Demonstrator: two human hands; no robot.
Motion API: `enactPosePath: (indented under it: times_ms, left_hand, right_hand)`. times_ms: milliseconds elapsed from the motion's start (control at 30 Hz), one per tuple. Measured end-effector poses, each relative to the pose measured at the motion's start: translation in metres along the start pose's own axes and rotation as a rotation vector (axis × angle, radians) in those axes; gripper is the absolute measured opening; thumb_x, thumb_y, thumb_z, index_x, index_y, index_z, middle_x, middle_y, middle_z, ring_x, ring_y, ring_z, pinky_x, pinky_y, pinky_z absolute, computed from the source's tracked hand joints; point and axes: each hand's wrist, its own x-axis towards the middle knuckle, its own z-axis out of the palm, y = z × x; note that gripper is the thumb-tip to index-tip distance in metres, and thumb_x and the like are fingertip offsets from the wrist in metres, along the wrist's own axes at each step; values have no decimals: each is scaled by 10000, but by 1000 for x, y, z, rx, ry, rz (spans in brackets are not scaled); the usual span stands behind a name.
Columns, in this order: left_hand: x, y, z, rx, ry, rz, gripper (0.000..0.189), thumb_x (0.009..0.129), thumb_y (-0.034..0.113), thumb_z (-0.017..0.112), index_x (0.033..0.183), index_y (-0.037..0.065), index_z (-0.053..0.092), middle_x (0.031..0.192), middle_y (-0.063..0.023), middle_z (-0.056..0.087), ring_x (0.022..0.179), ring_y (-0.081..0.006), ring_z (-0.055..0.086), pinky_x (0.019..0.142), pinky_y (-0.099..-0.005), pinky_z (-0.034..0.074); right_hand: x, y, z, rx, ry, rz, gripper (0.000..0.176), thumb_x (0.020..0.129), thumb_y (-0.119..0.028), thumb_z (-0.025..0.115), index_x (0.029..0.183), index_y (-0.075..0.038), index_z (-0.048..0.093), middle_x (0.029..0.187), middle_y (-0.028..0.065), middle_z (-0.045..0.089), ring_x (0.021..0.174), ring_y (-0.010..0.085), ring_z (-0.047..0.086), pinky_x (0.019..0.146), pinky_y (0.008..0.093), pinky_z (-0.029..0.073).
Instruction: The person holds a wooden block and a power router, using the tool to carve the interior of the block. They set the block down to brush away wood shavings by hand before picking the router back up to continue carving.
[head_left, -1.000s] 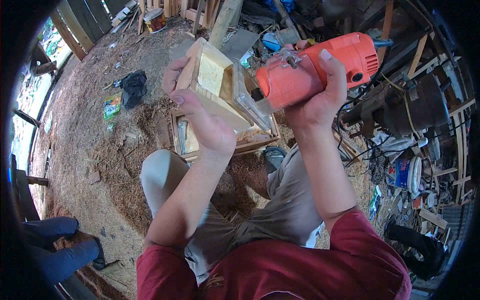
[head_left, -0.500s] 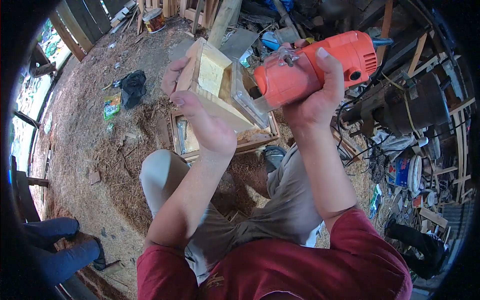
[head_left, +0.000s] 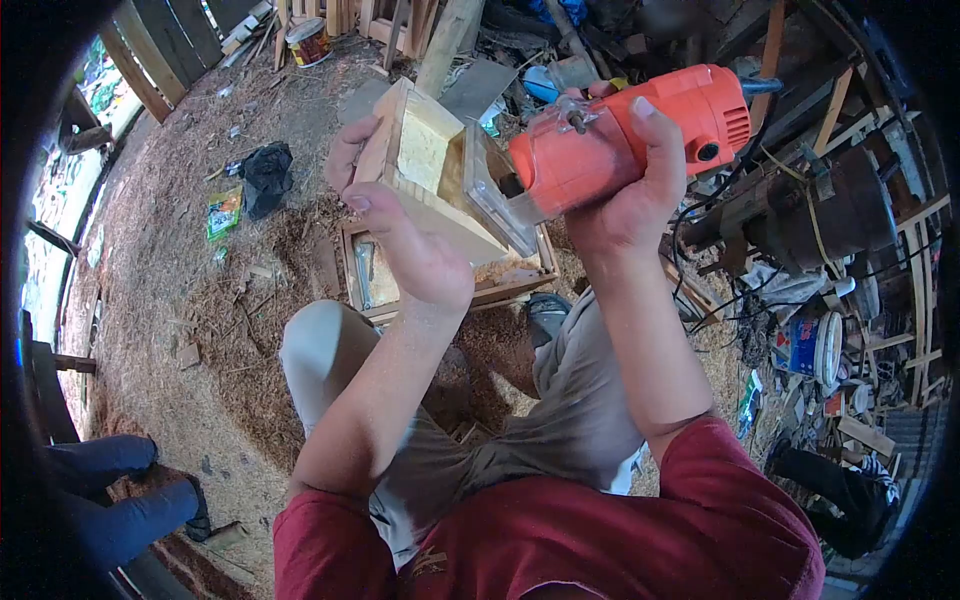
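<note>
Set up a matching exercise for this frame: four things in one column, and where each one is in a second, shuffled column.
Things:
1. orange trimmer
2. wooden box
3. black cloth
4. tin can

Places:
A. lying crumpled on the sawdust floor
B. held up in the left hand
C. standing far off at the top of the view
D. held in the right hand, its clear base against the box

Pairs: 1-D, 2-B, 3-A, 4-C.

The wooden box (head_left: pixel 425 165) is pale, raw, matt timber; the router (head_left: pixel 630 130) has a smooth orange plastic body and clear glossy plastic base; the floor (head_left: pixel 180 260) is rough sawdust
</note>
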Motion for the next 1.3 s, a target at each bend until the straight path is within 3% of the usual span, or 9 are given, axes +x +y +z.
enactPosePath:
  times_ms: [667, 967, 1167, 1300]
  left_hand:
    - [0, -1, 1, -33, 70, -3, 696, 990, 677, 277, 1346, 83, 346, 1334, -81, 412, 1318, -200, 387, 1148, -394, 264]
    - [3, -1, 0, -72, 5, 12, 784, 948, 733, 321, 1337, 52, 340, 1286, -78, 407, 1266, -205, 423, 1126, -394, 281]
    - [0, -8, -1, -42, -25, 185, 858, 942, 747, 290, 1358, -1, 355, 1288, -100, 360, 1260, -216, 401, 1100, -415, 303]
    - [0, -1, -4, 432, -7, 408, 870, 956, 721, 276, 1350, -38, 431, 1314, -142, 335, 1258, -239, 372, 1078, -423, 320]
  right_hand:
    - [-4, -2, 1, 35, -6, 59, 505, 788, -301, 691, 1143, -5, 489, 1029, 136, 575, 993, 294, 587, 874, 468, 522]
    - [6, -6, -7, 128, 26, 24, 502, 783, -319, 695, 1113, 20, 525, 1014, 138, 591, 962, 294, 598, 889, 463, 518]
    - [16, -18, -14, 152, 93, -37, 502, 770, -338, 702, 1087, 20, 548, 1010, 134, 605, 946, 300, 606, 893, 478, 518]
    - [16, -23, -20, 151, 76, -31, 508, 771, -339, 703, 1105, 6, 538, 1010, 127, 603, 960, 295, 601, 906, 485, 514]
